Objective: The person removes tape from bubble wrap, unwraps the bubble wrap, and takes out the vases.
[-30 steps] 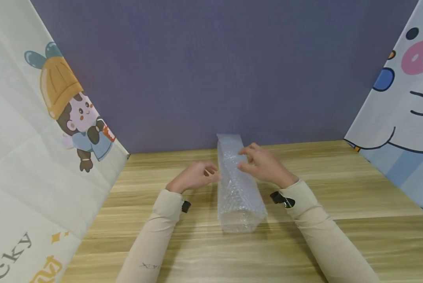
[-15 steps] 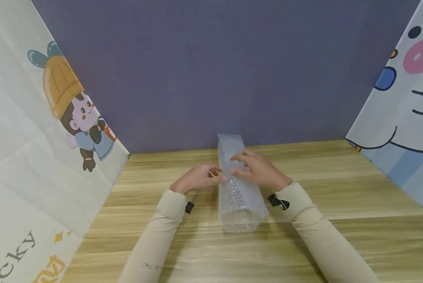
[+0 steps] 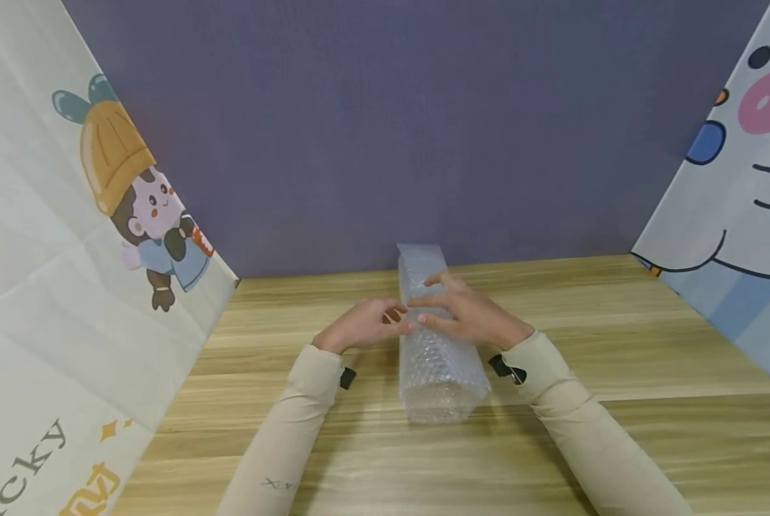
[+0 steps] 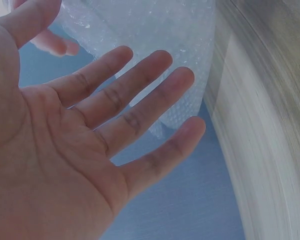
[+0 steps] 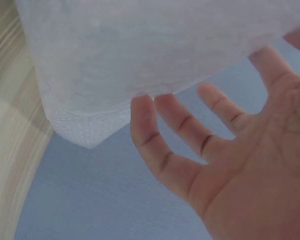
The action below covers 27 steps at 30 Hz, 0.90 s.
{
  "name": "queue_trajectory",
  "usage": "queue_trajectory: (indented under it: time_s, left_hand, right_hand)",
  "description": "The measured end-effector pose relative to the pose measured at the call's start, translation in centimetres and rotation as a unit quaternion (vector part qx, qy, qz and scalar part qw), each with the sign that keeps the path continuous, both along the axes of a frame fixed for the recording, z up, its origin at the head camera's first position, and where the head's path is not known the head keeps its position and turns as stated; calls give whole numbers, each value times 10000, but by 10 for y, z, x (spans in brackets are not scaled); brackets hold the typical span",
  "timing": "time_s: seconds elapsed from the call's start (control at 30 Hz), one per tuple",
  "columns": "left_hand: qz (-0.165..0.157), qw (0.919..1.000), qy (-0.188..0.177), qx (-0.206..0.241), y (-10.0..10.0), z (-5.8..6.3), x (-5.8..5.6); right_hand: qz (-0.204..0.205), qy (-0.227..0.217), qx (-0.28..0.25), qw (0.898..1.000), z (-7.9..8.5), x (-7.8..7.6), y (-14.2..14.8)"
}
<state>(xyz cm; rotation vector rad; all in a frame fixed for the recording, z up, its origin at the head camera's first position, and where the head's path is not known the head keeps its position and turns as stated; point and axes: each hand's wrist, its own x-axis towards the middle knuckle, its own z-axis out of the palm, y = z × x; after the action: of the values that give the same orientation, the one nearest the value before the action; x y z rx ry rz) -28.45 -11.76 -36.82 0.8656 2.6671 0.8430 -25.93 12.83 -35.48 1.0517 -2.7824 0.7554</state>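
A bundle of clear bubble wrap (image 3: 439,369), rolled into a long shape with an open near end, lies on the table and points away from me. At its left side is my left hand (image 3: 365,326), thumb tip by the upper surface. The left wrist view shows this hand's fingers (image 4: 132,120) spread and nearly straight, with the wrap behind them. Over the bundle's right side my right hand (image 3: 478,315) reaches, its fingers slightly bent. In the right wrist view its fingertips (image 5: 142,105) meet the edge of the wrap. Whatever the wrap may contain is hidden.
The wood-grain table (image 3: 262,401) ends at a dark blue-purple back panel (image 3: 385,143), close to the bundle's far end. White sheets with cartoon prints stand as side walls, at left (image 3: 23,236) and right (image 3: 700,208).
My right hand has moved left and slightly down over the bubble wrap. My left hand has shifted a little right, bringing the thumbs close together. The bundle stays in place.
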Motion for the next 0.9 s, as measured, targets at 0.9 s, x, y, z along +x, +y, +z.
queue_trajectory:
  time_s: [0.9]
  left_hand:
    - [19,9997,-193,120,6,1,4]
  right_hand:
    - [-413,200,-3,9989,-5,-5,2]
